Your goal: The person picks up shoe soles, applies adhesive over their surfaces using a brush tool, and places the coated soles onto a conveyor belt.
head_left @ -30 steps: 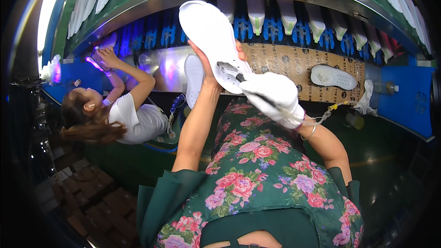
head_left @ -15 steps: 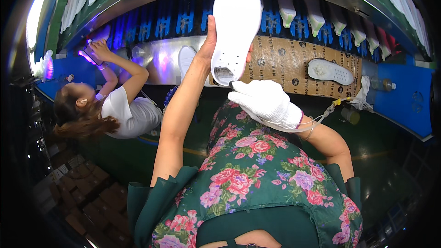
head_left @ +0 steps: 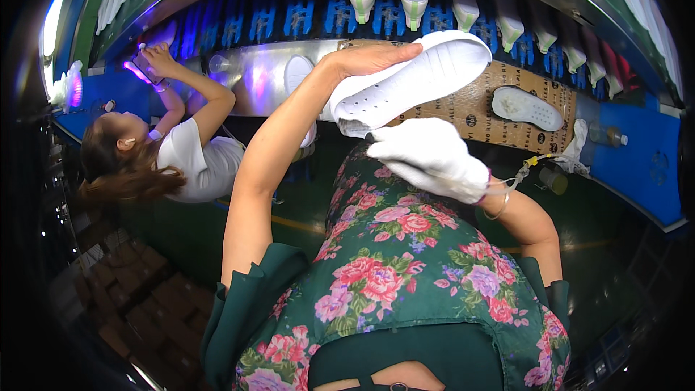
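My bare left hand [head_left: 373,60] grips a white clog-like shoe [head_left: 416,87] by its upper side. The shoe is tilted, one end pointing up to the right, with its hollow inside partly facing me. Small holes run along its lower part. At its lower end, my right hand [head_left: 427,156], in a white knitted glove, has its fingers pinched together close to the rim. A small dark tip shows at those fingertips; whether it is a tool or part of the glove, I cannot tell. A clear tube or cord runs by the right wrist.
Another white shoe [head_left: 527,108] lies on the printed brown cardboard [head_left: 456,105]. Behind stand blue clamps [head_left: 298,20] and a row of white shoes with green marks [head_left: 414,0]. A co-worker [head_left: 192,152] holds a lit device at the left. A bottle [head_left: 607,134] lies right.
My left hand has turned the shoe from upright to leaning right, lowering its top. My right hand has shifted slightly right and down. The hanging row behind has moved left.
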Available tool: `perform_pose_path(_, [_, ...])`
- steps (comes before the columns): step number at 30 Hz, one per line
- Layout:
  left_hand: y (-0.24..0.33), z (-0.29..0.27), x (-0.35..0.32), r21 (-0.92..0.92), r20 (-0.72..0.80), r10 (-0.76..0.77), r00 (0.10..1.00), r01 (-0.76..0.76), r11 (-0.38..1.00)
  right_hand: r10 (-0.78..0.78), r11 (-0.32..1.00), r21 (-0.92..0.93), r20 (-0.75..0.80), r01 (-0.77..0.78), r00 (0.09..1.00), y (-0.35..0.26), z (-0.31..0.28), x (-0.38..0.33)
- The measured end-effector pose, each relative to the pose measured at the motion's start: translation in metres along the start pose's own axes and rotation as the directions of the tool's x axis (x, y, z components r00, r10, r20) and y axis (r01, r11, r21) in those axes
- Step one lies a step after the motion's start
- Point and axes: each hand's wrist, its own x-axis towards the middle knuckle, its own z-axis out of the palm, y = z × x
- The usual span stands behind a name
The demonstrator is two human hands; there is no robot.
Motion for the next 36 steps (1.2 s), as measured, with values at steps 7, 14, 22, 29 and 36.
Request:
perform_pose_path(7, [0.004,-0.002,-0.004,0.139,0.005,-0.088,0.996,0.086,0.987,-0.010,1.000,0.026,-0.061,0.012,0.998,-0.001,0.003,-0.005])
perform_pose_path(14, [-0.027,0.019,-0.005,-0.724,-0.224,0.137,0.965,-0.259,0.640,0.685,0.617,0.688,-0.231,-0.382,0.691,0.008,-0.027,-0.014])
perform_pose_path(22, [-0.060,0.071,0.000,-0.848,-0.302,0.309,0.902,-0.402,0.345,0.301,0.952,0.201,-0.474,-0.231,0.827,0.038,-0.045,-0.010])
perform_pose_path(29, [-0.093,0.071,-0.021,-0.970,-0.173,0.260,0.950,-0.209,0.120,0.456,0.886,0.242,-0.313,-0.395,0.833,0.023,-0.027,-0.023])
perform_pose_path(36, [-0.093,0.096,-0.025,-0.942,-0.328,0.438,0.837,-0.326,-0.084,0.251,0.967,0.154,-0.454,-0.202,0.855,0.002,-0.028,-0.026])
